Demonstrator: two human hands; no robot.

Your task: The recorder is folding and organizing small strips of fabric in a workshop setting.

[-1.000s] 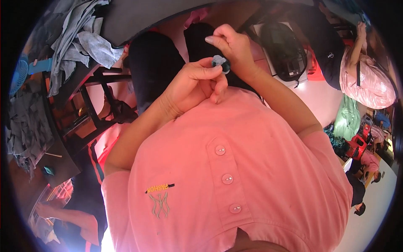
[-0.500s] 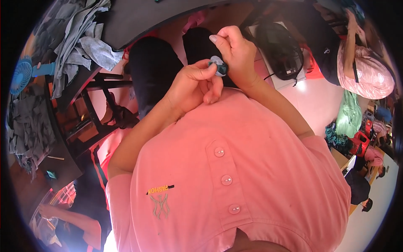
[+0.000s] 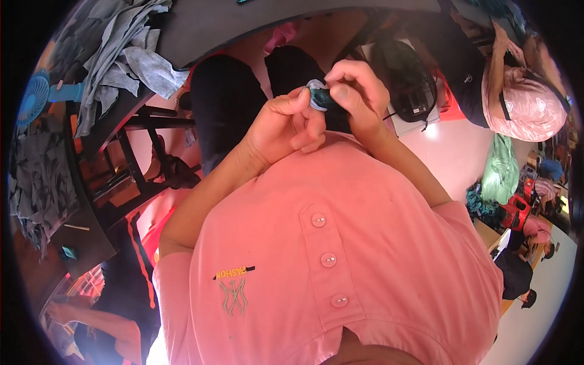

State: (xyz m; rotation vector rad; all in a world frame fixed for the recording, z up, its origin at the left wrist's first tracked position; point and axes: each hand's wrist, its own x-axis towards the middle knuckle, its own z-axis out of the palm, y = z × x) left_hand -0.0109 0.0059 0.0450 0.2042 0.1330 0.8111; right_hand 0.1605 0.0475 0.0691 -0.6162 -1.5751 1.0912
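Note:
A small bunched piece [image 3: 320, 98], dark green with a pale blue-grey rim and seemingly cloth, is held between my hands in front of my chest. My left hand [image 3: 285, 123] pinches its left side between thumb and fingers, the other fingers curled below. From the right, my right hand [image 3: 360, 97] grips the opposite side with thumb and bent forefinger. Its remaining fingers are folded and partly hidden. Whether a needle or thread is there is too small to tell.
A dark table [image 3: 213, 27] curves beyond my knees. Grey cloth pieces [image 3: 143, 67] hang over its left side near a blue fan [image 3: 38, 97]. A black bag [image 3: 404, 85] lies at right. Other people work on both sides; one wears a pink patterned top [image 3: 526, 109].
My right hand has come down from above the small piece and now grips its right side. My left hand still holds it, and more of the dark green part shows.

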